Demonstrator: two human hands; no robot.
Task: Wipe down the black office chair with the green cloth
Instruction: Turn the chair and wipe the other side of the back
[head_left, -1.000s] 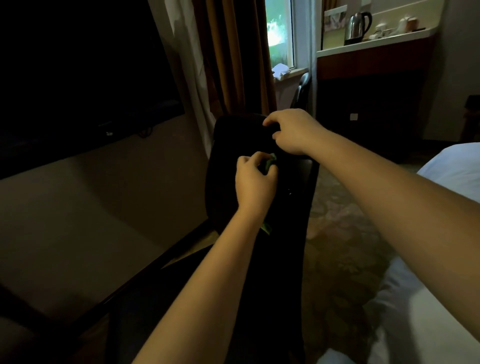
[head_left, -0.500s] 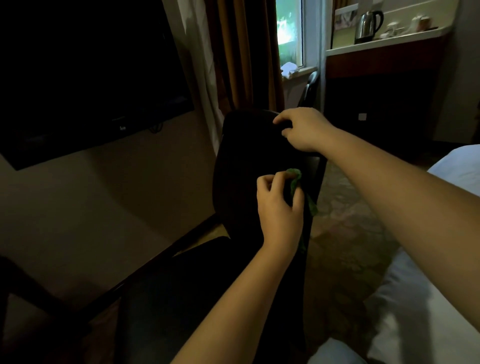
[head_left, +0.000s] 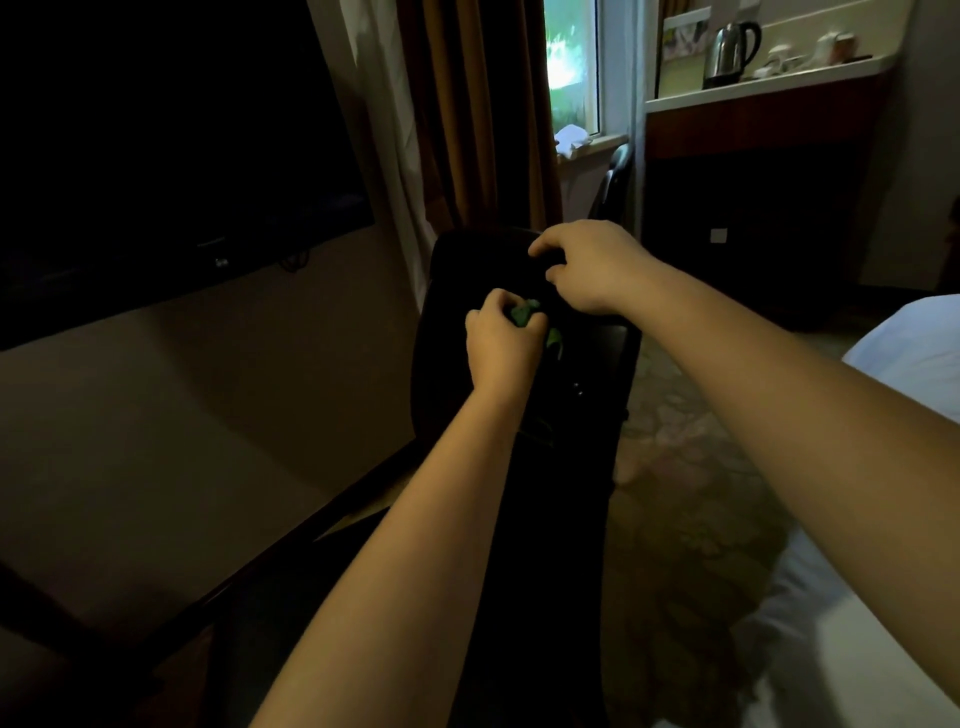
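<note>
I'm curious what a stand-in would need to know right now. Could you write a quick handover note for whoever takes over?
Left hand grips the cloth and presses it on the chair, high on its back.
Right hand holds the top edge of the back, likely steadying it.
Done: wiping is under way near the top of the back. How much is already clean cannot be told in this dim light.
Left: probably the lower back and the seat.

Two hands (left hand (head_left: 501, 347), right hand (head_left: 592, 267)), one green cloth (head_left: 521, 313), one black chair (head_left: 451, 322), one kettle (head_left: 729, 50).
</note>
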